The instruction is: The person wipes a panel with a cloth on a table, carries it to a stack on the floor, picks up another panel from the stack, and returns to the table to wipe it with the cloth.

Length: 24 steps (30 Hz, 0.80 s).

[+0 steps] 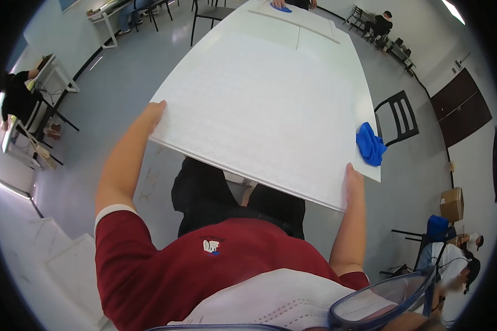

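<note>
A large white board [254, 105] lies over the white table, its near edge jutting out in front of my body. My left hand [157, 113] grips the board's left edge near the front corner, fingers hidden beneath it. At the right front corner, my right hand [354, 179] holds the other edge, its fingers partly hidden. A crumpled blue cloth [370, 144] rests on the table [374, 172] just beyond my right hand. Farther off, another white panel [292, 21] lies at the table's far end.
At the far end another person's hand [281, 4] is on a blue cloth. A black chair [398, 118] stands by the table's right side, another [211, 13] at the far left. People sit at side desks. A cardboard box [451, 204] is at right.
</note>
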Available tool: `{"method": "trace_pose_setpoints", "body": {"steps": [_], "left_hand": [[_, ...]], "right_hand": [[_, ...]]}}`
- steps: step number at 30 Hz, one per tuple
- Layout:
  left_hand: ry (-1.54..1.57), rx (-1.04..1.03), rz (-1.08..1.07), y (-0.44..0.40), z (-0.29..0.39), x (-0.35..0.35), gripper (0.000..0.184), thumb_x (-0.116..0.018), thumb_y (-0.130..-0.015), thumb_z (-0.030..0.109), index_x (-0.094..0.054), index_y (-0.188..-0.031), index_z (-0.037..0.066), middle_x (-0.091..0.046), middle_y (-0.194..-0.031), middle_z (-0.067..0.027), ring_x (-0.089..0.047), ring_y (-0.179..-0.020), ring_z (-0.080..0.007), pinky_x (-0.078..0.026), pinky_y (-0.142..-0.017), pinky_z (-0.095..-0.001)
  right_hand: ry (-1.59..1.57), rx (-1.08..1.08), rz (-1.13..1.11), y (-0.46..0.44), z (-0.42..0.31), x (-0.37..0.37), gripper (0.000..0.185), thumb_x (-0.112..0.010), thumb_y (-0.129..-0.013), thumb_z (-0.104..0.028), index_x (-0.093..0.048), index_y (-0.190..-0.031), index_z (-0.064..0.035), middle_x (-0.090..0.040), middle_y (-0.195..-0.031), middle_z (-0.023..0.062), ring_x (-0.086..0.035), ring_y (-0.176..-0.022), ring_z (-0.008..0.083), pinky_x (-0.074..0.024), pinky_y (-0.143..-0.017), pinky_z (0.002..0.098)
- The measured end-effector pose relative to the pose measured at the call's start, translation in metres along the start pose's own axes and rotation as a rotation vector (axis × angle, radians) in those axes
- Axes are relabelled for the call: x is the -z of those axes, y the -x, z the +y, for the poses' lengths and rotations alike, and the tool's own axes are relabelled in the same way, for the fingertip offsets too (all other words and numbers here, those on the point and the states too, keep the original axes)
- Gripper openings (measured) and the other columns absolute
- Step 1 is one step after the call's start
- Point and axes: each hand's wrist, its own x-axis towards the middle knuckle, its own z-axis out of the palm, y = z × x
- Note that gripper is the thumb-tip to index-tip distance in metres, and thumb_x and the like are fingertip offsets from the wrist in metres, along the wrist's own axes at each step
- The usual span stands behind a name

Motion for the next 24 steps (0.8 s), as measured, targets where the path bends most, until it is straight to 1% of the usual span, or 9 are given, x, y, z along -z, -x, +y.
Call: {"method": "trace_pose_setpoints", "body": {"steps": [2,5,8,12,15,18,21,23,24], "left_hand": [[0.125,-0.054,-0.02,-0.011,-0.016,-0.004,0.045,-0.046,-0.091,0.034,-0.057,-0.104,-0.008,-0.062,-0.089,-0.0133,-0.059,-0.072,-0.0193,-0.045,-0.066,-0.0346],[0.069,-0.087,-0.02,0.002,-0.008,-0.002,0.044,-0.045,-0.092,0.031,-0.056,-0.104,-0.01,-0.063,-0.096,-0.0164,-0.061,-0.082,-0.0221,-0.046,-0.075,-0.0348],[0.079,-0.125,-0.029,0.019,0.0,-0.001,0.042,-0.046,-0.092,0.03,-0.057,-0.103,-0.009,-0.063,-0.095,-0.0156,-0.061,-0.081,-0.0215,-0.046,-0.074,-0.0345],[0.147,-0.054,-0.117,0.038,0.008,0.003,0.041,-0.047,-0.091,0.028,-0.056,-0.103,-0.011,-0.062,-0.095,-0.0162,-0.06,-0.083,-0.0215,-0.046,-0.075,-0.0335],[0.192,-0.083,-0.115,0.032,-0.001,0.013,0.039,-0.047,-0.092,0.028,-0.057,-0.104,-0.008,-0.063,-0.093,-0.0134,-0.06,-0.081,-0.0198,-0.046,-0.074,-0.0326],[0.215,-0.088,-0.128,0.031,-0.019,0.029,0.038,-0.048,-0.092,0.028,-0.057,-0.104,-0.007,-0.063,-0.094,-0.0134,-0.06,-0.081,-0.0191,-0.046,-0.074,-0.0321],[0.316,-0.065,-0.154,0.04,-0.035,0.05,0.036,-0.048,-0.092,0.027,-0.057,-0.104,-0.005,-0.063,-0.094,-0.0127,-0.06,-0.081,-0.0185,-0.047,-0.075,-0.0324],[0.434,-0.107,-0.128,0.059,-0.036,0.061,0.034,-0.049,-0.092,0.027,-0.058,-0.104,-0.003,-0.063,-0.094,-0.0118,-0.06,-0.081,-0.0182,-0.047,-0.075,-0.0327],[0.427,-0.101,-0.109,0.056,-0.045,0.062,0.032,-0.051,-0.091,0.028,-0.06,-0.104,0.0,-0.063,-0.095,-0.0105,-0.06,-0.083,-0.0183,-0.047,-0.076,-0.0327]], "right_hand": [[0.009,0.022,0.009,-0.002,0.006,0.0,0.059,-0.056,-0.083,-0.04,-0.055,-0.103,0.0155,-0.06,-0.099,0.0215,-0.056,-0.091,0.0246,-0.0417,-0.081,0.0351],[0.006,0.079,0.004,-0.015,0.018,0.003,0.058,-0.056,-0.084,-0.039,-0.055,-0.102,0.0155,-0.06,-0.097,0.02,-0.055,-0.089,0.0234,-0.0419,-0.079,0.0343],[-0.017,0.062,-0.022,-0.002,0.009,0.004,0.054,-0.056,-0.085,-0.037,-0.056,-0.098,0.0145,-0.06,-0.095,0.0167,-0.053,-0.087,0.0199,-0.0419,-0.076,0.0326],[-0.096,0.047,-0.059,0.0,0.008,0.004,0.047,-0.056,-0.086,-0.035,-0.056,-0.093,0.0116,-0.058,-0.09,0.0116,-0.05,-0.083,0.0158,-0.0413,-0.073,0.0305],[0.013,-0.038,-0.037,0.024,-0.015,0.0,0.043,-0.056,-0.087,-0.034,-0.056,-0.093,0.009,-0.059,-0.09,0.0109,-0.051,-0.084,0.0162,-0.0417,-0.075,0.0304],[-0.103,0.059,0.002,0.032,-0.009,-0.012,0.039,-0.055,-0.088,-0.031,-0.056,-0.097,0.0068,-0.059,-0.095,0.0113,-0.052,-0.088,0.0168,-0.0417,-0.08,0.0297],[-0.093,0.093,-0.053,0.035,-0.021,-0.012,0.039,-0.053,-0.089,-0.028,-0.055,-0.105,0.0069,-0.059,-0.102,0.0133,-0.052,-0.095,0.0182,-0.0413,-0.086,0.0308],[-0.06,0.158,-0.058,0.043,-0.051,-0.02,0.042,-0.051,-0.09,-0.029,-0.053,-0.11,0.0076,-0.058,-0.106,0.0148,-0.052,-0.098,0.0204,-0.0415,-0.087,0.0327],[-0.136,0.216,-0.125,0.021,-0.046,-0.015,0.045,-0.049,-0.091,-0.031,-0.05,-0.112,0.0092,-0.056,-0.107,0.0171,-0.052,-0.099,0.0226,-0.0418,-0.088,0.0342]]}}
